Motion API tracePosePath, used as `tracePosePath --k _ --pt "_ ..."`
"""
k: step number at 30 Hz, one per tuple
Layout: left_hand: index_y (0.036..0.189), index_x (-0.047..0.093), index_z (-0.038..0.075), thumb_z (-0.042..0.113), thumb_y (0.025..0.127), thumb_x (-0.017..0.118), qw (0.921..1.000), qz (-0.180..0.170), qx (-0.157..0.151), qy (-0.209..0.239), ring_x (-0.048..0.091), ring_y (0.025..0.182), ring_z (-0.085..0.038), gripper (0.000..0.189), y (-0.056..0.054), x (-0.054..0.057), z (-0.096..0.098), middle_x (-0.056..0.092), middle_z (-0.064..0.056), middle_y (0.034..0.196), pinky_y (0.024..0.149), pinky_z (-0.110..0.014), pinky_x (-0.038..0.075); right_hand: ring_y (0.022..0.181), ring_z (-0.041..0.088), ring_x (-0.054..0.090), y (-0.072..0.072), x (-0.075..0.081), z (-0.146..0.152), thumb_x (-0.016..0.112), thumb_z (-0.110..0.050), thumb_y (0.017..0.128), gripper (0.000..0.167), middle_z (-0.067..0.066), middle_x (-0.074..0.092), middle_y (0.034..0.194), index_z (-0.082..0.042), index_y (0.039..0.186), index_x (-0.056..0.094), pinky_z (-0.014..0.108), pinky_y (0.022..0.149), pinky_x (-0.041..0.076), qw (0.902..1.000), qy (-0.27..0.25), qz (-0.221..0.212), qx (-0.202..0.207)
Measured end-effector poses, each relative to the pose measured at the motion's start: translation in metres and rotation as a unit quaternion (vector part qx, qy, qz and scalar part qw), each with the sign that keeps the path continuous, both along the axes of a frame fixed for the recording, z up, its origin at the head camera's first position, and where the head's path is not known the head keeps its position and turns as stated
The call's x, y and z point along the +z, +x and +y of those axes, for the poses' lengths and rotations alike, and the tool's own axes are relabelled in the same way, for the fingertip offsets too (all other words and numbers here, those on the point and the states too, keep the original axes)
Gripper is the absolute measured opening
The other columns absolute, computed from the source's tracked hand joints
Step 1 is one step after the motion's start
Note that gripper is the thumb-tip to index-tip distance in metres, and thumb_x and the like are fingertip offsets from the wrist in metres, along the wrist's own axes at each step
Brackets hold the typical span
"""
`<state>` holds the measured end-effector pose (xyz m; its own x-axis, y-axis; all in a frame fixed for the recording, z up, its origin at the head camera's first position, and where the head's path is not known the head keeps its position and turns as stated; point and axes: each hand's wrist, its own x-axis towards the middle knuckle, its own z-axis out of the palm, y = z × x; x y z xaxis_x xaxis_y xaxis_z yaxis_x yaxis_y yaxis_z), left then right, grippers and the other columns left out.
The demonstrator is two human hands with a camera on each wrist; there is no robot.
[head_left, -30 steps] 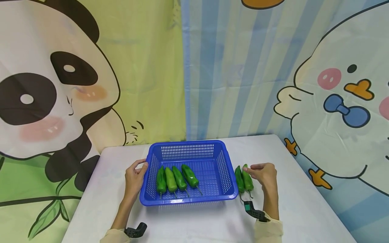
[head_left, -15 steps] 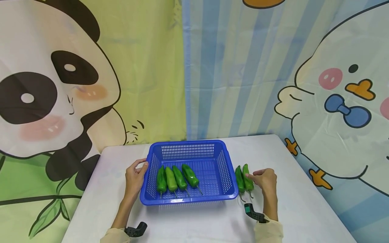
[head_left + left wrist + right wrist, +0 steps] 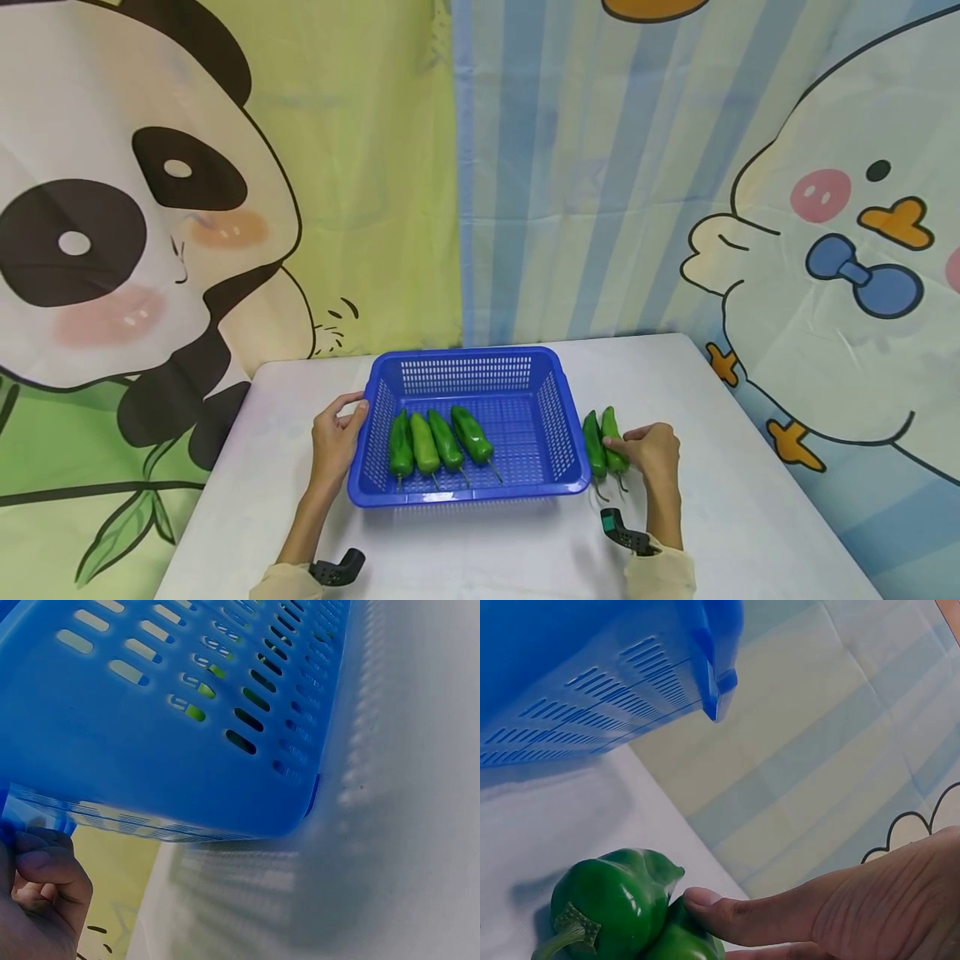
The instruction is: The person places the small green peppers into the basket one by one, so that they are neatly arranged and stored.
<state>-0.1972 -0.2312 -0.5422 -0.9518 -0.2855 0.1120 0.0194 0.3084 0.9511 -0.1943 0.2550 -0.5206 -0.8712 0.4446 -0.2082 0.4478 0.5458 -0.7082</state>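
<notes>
A blue plastic basket (image 3: pixel 540 489) with slotted walls holds several green peppers (image 3: pixel 470 435) in a row on its left side. My left hand (image 3: pixel 333 437) grips the basket's left rim, fingers curled there in the left wrist view. Right of the basket, two more green peppers lie side by side on the table: a darker one (image 3: pixel 593 450) against the basket side and a lighter one (image 3: pixel 611 423). My right hand (image 3: pixel 657 450) pinches the lighter pepper midway along its length. In the right wrist view the thumb (image 3: pixel 712 904) presses its side; the darker pepper partly hides it.
The white table (image 3: pixel 480 554) reaches back to the hanging curtains. A panda (image 3: pixel 161 287) is printed on the left curtain and a white bird (image 3: pixel 825 350) on the right one. Black wrist cameras (image 3: pixel 337 568) sit on both wrists.
My right hand has slid down along the lighter pepper, from near its tip to its middle. The left hand keeps its grip, and basket and peppers lie as before.
</notes>
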Motion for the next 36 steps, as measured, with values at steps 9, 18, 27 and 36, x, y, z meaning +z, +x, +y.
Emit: tracePosePath --k 9,18,27,36 --pt "0.141 0.068 0.003 0.031 0.113 0.061 1.0 -0.005 0.0 0.005 0.073 0.064 -0.006 0.039 0.0021 0.0037 0.0014 0.082 -0.027 0.101 0.058 -0.021 0.056 0.108 0.052 0.07 0.0011 -0.0027 -0.0015 0.091 -0.013 0.088 0.044 0.042 0.069 0.126 0.016 0.116 0.074 0.062 0.099 0.058 0.9999 0.003 0.012 -0.004" --pt "0.141 0.067 0.002 0.03 0.113 0.061 1.0 -0.003 -0.003 0.008 0.074 0.065 -0.006 0.04 0.0027 0.0041 0.0013 0.082 -0.029 0.104 0.059 -0.021 0.057 0.109 0.049 0.067 0.0005 -0.003 -0.003 0.089 -0.013 0.089 0.039 0.042 0.067 0.129 0.014 0.113 0.076 0.062 0.099 0.057 0.9999 -0.005 0.004 -0.014" --pt "0.141 0.067 0.003 0.03 0.114 0.06 1.0 -0.004 -0.001 0.008 0.074 0.066 -0.006 0.039 0.0007 0.0006 0.0004 0.082 -0.028 0.104 0.06 -0.021 0.057 0.109 0.048 0.066 0.0008 -0.0013 -0.0008 0.087 -0.012 0.089 0.036 0.042 0.066 0.13 0.014 0.112 0.076 0.062 0.1 0.056 0.9995 -0.025 0.004 -0.019" --pt "0.141 0.067 0.003 0.028 0.114 0.061 0.9999 0.001 -0.006 0.011 0.074 0.065 -0.006 0.038 0.0012 0.001 0.0005 0.082 -0.028 0.103 0.059 -0.021 0.058 0.106 0.044 0.063 0.0034 0.004 0.0023 0.087 -0.014 0.09 0.035 0.041 0.064 0.13 0.012 0.11 0.077 0.059 0.101 0.058 0.998 -0.041 0.012 -0.046"
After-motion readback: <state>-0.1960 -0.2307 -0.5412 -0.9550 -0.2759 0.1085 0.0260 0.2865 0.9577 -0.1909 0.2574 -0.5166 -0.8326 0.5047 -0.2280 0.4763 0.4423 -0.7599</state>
